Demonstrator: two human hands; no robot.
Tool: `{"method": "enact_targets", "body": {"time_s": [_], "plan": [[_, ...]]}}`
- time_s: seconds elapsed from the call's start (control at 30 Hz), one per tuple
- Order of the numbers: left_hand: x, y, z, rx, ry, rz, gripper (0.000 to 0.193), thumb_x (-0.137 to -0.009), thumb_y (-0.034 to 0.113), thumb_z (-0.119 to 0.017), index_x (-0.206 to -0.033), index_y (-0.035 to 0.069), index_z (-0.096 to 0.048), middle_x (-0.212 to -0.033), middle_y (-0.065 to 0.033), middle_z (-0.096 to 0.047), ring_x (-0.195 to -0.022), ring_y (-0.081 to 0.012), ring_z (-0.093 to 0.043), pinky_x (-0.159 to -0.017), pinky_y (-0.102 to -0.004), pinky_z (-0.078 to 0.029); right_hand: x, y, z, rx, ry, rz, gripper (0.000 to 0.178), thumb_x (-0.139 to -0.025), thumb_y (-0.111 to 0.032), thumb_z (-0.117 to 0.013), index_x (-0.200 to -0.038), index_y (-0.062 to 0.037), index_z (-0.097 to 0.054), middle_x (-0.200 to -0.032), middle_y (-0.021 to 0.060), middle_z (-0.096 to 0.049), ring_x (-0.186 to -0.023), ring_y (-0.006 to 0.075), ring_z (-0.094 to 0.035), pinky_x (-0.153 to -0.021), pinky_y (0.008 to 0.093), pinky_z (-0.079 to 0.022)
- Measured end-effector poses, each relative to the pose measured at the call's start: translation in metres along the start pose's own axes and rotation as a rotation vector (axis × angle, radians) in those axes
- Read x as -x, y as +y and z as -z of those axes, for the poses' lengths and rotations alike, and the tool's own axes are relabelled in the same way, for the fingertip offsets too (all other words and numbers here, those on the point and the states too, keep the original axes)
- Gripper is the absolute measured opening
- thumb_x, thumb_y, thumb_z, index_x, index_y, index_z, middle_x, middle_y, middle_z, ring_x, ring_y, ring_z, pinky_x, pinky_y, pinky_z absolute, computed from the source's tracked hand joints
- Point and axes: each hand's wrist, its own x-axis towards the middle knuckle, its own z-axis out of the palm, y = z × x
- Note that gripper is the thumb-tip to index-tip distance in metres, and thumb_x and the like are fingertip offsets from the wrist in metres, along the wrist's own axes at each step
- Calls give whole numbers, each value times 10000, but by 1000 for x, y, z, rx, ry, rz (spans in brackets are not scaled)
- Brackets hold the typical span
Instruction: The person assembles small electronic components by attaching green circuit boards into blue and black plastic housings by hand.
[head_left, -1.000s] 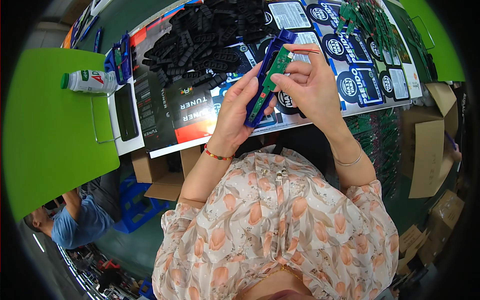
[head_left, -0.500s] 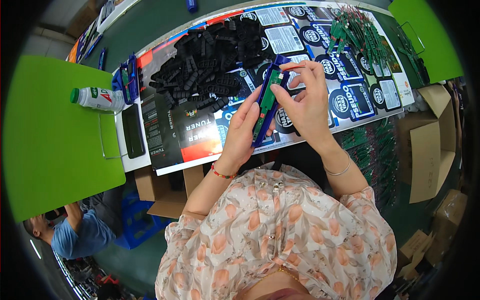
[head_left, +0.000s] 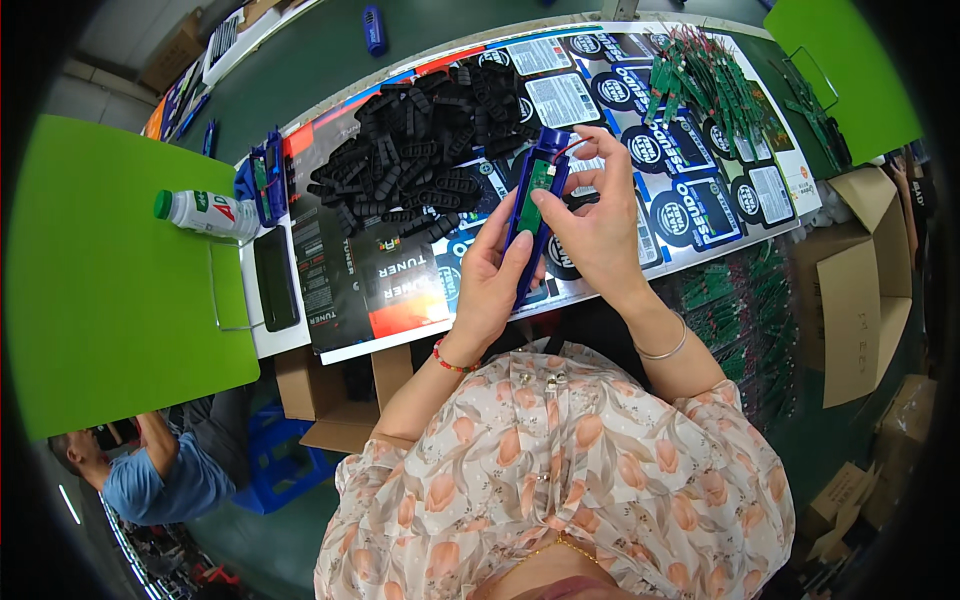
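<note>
A long dark-blue plastic housing [head_left: 553, 139] is held slanted over the table's near edge, its wider end pointing away from me. My left hand [head_left: 490, 285] is closed around its lower part, thumb along the near side. Inside the housing lies a narrow green circuit board [head_left: 543, 176] with a small white connector. My right hand [head_left: 604, 232] has its thumb pressed on the board, while its other fingers curl by the housing's far end. Thin red and dark wires [head_left: 574, 145] run from the board's far end to my right index finger; the fingers partly hide their ends.
A heap of black plastic pieces [head_left: 410, 150] lies behind my left hand. Wired green boards [head_left: 705, 85] are piled at the far right. To the left are a bottle [head_left: 210, 213], a dark phone-like slab [head_left: 276, 280] and another blue housing [head_left: 265, 180]. An open carton [head_left: 850, 290] stands at right.
The housing has turned more upright, and its far end shows more fully. My right thumb has slid nearer to me along the board. The whole view has shifted slightly.
</note>
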Motion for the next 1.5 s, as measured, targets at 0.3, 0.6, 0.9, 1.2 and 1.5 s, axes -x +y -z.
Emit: {"method": "enact_targets", "body": {"time_s": [0.3, 0.6, 0.9, 1.2, 1.5], "plan": [[-9, 17, 3, -287, -9, -14, 461, -1001, 112, -524, -1439, 23, -411, -921, -85, -671, -641, -91, -598, -561, -221, -481, -8, 10, 0, -322, -169, -298, 546, -780, 6, -694, -1286, 4, -486, -1072, 81, -562, -781, 121, -625, -625, 241, -526], [-108, 84, 33, -397, 76, -76, 474, -924, 87, -594, -1374, -21, -490, -1006, -93, -680, -888, -142, -655, -793, -253, -509, -15, 18, -1, -421, -161, -352, 559, -874, -69, -675, -1372, -22, -423, -1137, 75, -528, -829, 97, -578, -629, 205, -487], [-364, 112, 151, -1151, 755, -207, 392, -797, 184, -592, -1163, 87, -697, -1050, -177, -706, -985, -323, -676, -861, -381, -506, -10, 47, 37, -15, -291, -270, 247, -830, -20, -676, -1074, 3, -640, -947, 107, -671, -733, 170, -670, -559, 270, -509], [-433, 90, 198, -1445, 688, -75, 362, -835, 230, -579, -1134, 61, -695, -1112, -218, -676, -1065, -374, -639, -927, -425, -498, -77, 61, 17, 253, -388, 30, 242, -806, -36, -683, -1039, 3, -632, -898, 142, -629, -743, 294, -650, -633, 372, -519], [-392, 109, 262, -1870, 900, -182, 320, -887, 274, -596, -1161, 107, -596, -1142, -227, -623, -1118, -432, -568, -877, -516, -496, -87, 59, -13, 640, -357, 236, 231, -733, -32, -679, -962, -51, -658, -868, 101, -648, -747, 290, -650, -626, 399, -528]]}}
